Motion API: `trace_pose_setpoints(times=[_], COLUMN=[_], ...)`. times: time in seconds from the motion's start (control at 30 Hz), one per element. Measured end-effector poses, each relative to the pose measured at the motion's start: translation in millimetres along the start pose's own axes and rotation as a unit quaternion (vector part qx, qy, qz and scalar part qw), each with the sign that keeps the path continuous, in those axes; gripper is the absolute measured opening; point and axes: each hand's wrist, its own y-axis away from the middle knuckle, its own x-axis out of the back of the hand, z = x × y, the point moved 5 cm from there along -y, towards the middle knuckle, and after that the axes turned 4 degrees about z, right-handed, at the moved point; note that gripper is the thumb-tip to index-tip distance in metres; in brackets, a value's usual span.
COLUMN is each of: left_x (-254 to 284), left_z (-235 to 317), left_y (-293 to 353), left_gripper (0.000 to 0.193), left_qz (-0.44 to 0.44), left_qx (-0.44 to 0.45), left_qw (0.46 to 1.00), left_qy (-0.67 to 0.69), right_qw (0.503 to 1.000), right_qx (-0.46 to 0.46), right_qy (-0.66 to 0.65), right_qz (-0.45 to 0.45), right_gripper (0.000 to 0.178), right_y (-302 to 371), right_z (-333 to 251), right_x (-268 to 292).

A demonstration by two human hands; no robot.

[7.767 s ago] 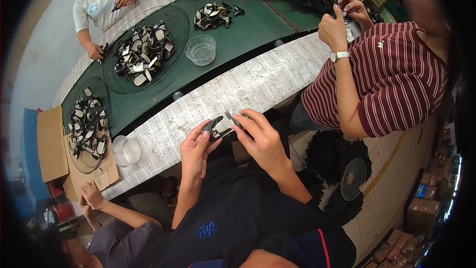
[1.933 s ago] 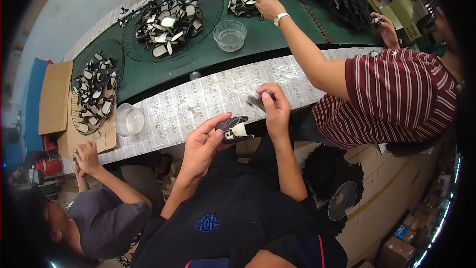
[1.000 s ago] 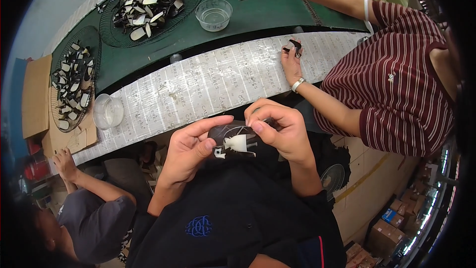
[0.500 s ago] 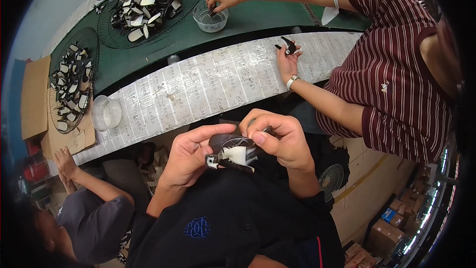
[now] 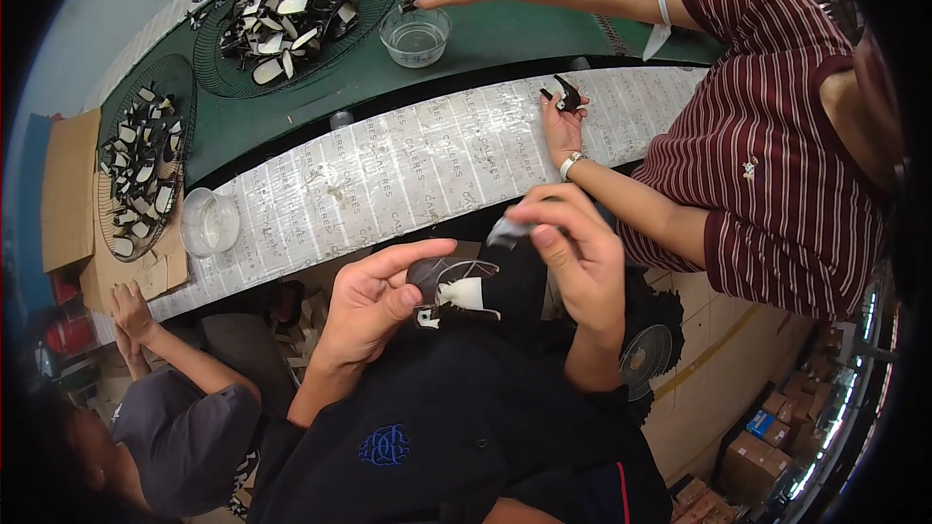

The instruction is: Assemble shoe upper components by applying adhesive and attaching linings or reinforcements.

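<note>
My left hand [image 5: 361, 309] pinches a small black shoe-upper piece [image 5: 464, 294] with white lining between thumb and fingers, in front of my dark shirt. A thin strap or edge curves along its top. To its right, raised and apart from the piece, my right hand [image 5: 582, 262] is closed on a small greyish, cloth-like thing [image 5: 509, 231]. Motion blurs that thing, so its exact kind does not show.
A silver-covered bench [image 5: 388, 160] crosses ahead, with a clear plastic bowl [image 5: 209, 221] at its left. Beyond lie wire baskets [image 5: 206, 68] of black-and-white pieces. At right, a co-worker in a striped shirt [image 5: 777, 155] reaches over another bowl [image 5: 416, 39]; another person [image 5: 184, 427] sits at left.
My right hand has moved up and right, away from the shoe-upper piece, with the greyish thing in its fingers. My left hand keeps hold of the piece. The co-worker's far hand has lifted from the bowl.
</note>
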Motion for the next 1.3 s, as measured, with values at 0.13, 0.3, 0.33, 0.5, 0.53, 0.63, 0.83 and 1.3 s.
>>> trace_pose_setpoints(times=[0.13,0.3,0.33,0.5,0.53,0.63,0.83,1.3], left_x=[6,4,4,1,1,0,4,9], left_z=[2,1,0,-1,-2,0,-3,-1], left_y=[1,-4,-5,-7,-7,-7,-5,-9], left_gripper=[0.048,0.047,0.047,0.046,0.046,0.045,0.043,0.042], left_qz=[0.022,0.046,0.053,0.074,0.078,0.075,0.087,0.081], left_qx=[-0.011,-0.007,0.000,0.018,0.022,0.023,0.033,0.073], left_qw=[0.998,0.997,0.997,0.995,0.995,0.994,0.992,0.991], left_qy=[-0.049,-0.061,-0.061,-0.058,-0.056,-0.069,-0.084,-0.078], right_qw=[0.992,0.968,0.960,0.941,0.942,0.942,0.939,0.983], right_qx=[0.039,0.169,0.190,0.240,0.238,0.237,0.214,0.116], right_qy=[0.078,0.150,0.186,0.233,0.233,0.236,0.267,0.123], right_qz=[0.089,0.113,0.090,0.046,0.038,0.014,-0.042,0.073], right_gripper=[0.026,0.027,0.028,0.021,0.021,0.024,0.030,0.017], right_y=[8,28,29,24,23,18,17,-21], right_z=[-15,-42,-49,-52,-50,-49,-43,7], right_x=[19,10,5,-12,-14,-15,-14,22])
